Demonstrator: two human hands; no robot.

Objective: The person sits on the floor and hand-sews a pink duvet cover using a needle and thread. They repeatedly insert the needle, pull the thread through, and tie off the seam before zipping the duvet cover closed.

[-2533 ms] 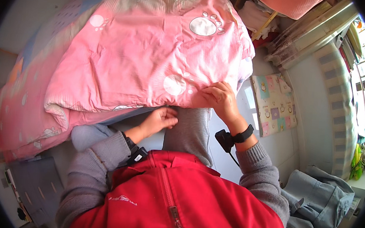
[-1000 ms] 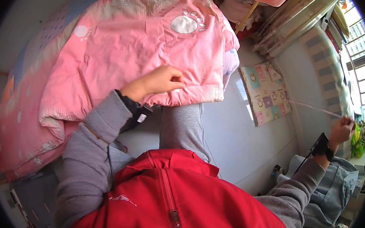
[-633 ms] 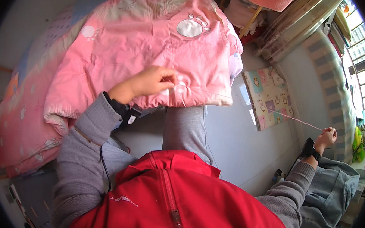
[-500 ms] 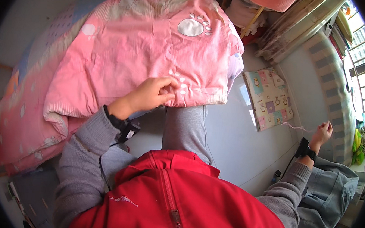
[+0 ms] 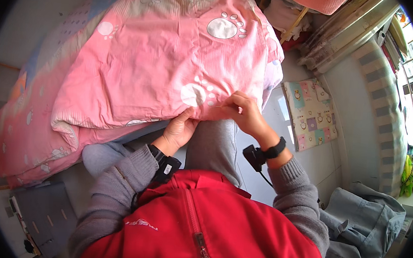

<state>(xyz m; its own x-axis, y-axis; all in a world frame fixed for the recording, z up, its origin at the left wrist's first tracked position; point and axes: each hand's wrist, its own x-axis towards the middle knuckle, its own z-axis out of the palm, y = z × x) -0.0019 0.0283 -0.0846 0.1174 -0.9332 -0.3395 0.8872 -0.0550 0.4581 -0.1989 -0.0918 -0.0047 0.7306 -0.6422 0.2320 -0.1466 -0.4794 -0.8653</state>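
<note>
A pink quilt [image 5: 138,70] with white paw prints spreads over the bed, its near edge hanging above my knees. My left hand [image 5: 179,130] grips that edge, thumb on top and the fingers hidden beneath the cloth. Just to its right, my right hand [image 5: 249,116] is closed in a pinch close over the quilt's edge beside a paw print. Whatever sits between those fingertips is too small and blurred to make out. Both wrists carry black straps with small black devices.
A folded patterned mat [image 5: 310,113] lies on the pale tiled floor to the right. Beyond it stands a striped cushioned panel [image 5: 380,113] by the window. Grey clothing [image 5: 361,223] is heaped at lower right. My grey-trousered knee [image 5: 212,146] is under the quilt's edge.
My right hand has come in from far right, where a thin pinkish strand trailed near it, to the quilt's edge. My left hand has dropped slightly and now grips the edge.
</note>
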